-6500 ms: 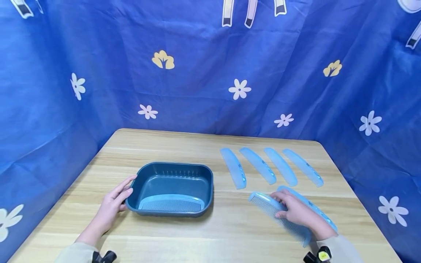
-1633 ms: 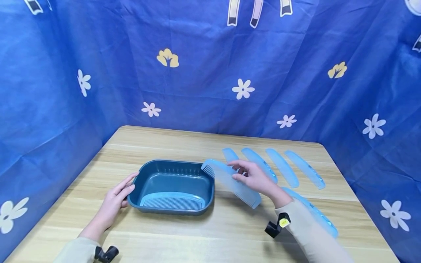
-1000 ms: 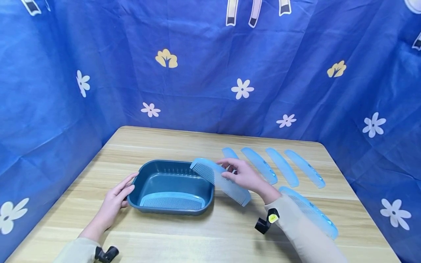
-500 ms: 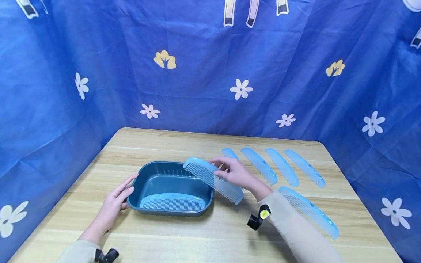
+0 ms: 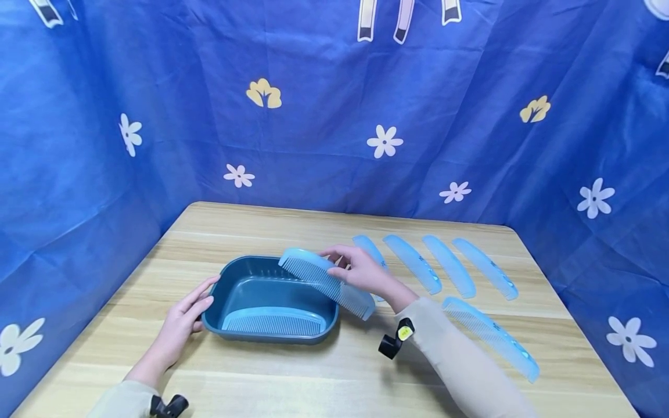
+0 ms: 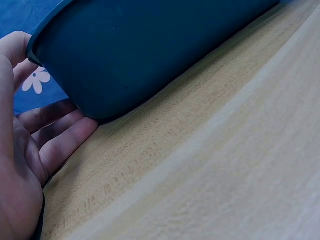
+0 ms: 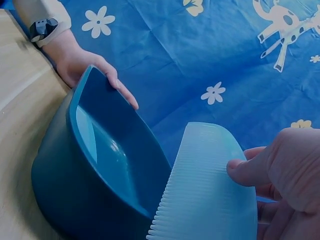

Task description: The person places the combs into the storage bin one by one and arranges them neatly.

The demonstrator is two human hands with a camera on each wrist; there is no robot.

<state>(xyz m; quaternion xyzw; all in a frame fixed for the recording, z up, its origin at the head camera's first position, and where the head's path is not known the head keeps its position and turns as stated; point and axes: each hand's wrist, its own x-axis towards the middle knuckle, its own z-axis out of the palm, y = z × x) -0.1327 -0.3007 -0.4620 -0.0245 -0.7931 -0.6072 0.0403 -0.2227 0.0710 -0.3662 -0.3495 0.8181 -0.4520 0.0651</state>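
Note:
My right hand (image 5: 360, 270) pinches a light blue comb (image 5: 319, 275) by its curved back, tilted over the right rim of the dark teal basin (image 5: 261, 335). In the right wrist view the thumb lies on the face of that comb (image 7: 205, 180), its teeth toward the basin (image 7: 55, 175). Another blue comb (image 5: 274, 320) lies inside the basin along its near wall. My left hand (image 5: 180, 325) rests at the basin's left end; in the left wrist view its fingers touch the rim and the lower wall of the basin (image 6: 130, 55).
Four combs is beyond naming singly: several blue combs (image 5: 449, 266) lie slanted in a row at the back right of the wooden table (image 5: 272, 383). One more comb (image 5: 493, 337) lies at the right, beside my right sleeve. Blue patterned cloth (image 5: 313, 116) hangs around the table.
My right hand has carried the pinched comb leftward from the right side of the table to above the basin's right rim. My left hand has stayed at the basin's left end.

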